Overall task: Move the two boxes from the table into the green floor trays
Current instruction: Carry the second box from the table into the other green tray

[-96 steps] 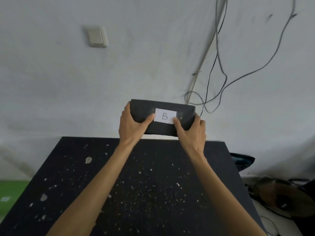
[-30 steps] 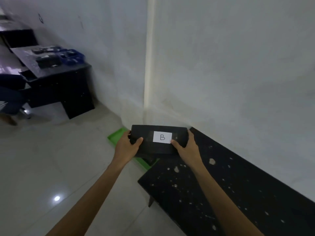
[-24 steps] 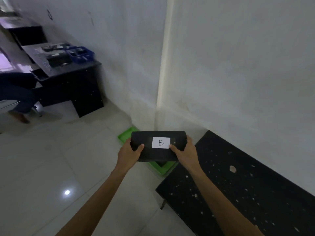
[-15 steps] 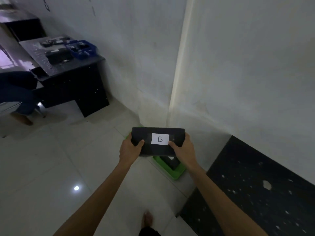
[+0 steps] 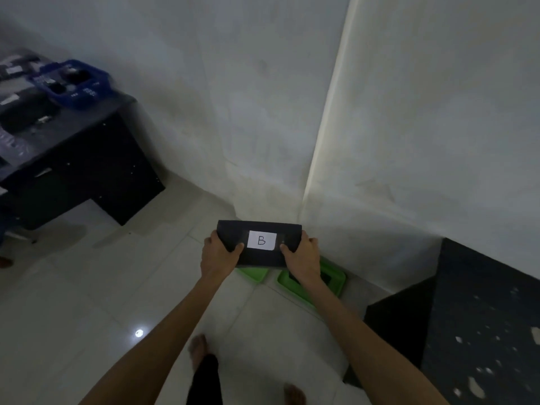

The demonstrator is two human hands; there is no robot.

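Both my hands, left (image 5: 217, 254) and right (image 5: 302, 254), grip the short ends of the flat black rectangular box labelled B (image 5: 260, 242), above the green plastic floor trays (image 5: 336, 280). It seems stiff and light; end holds suit.

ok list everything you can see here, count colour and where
box: 1, black with a white label marked B, held in the air over the trays
trays: 2, green, on the floor by the wall corner; the right one holds something dark, the left one is mostly hidden
table: 1, black with pale flecks, lower right
desk: 1, dark, far left by the wall
basket: 1, blue, on the desk
left hand: gripping the box's left end
right hand: gripping the box's right end
feet: 2, bare, on the white floor tiles
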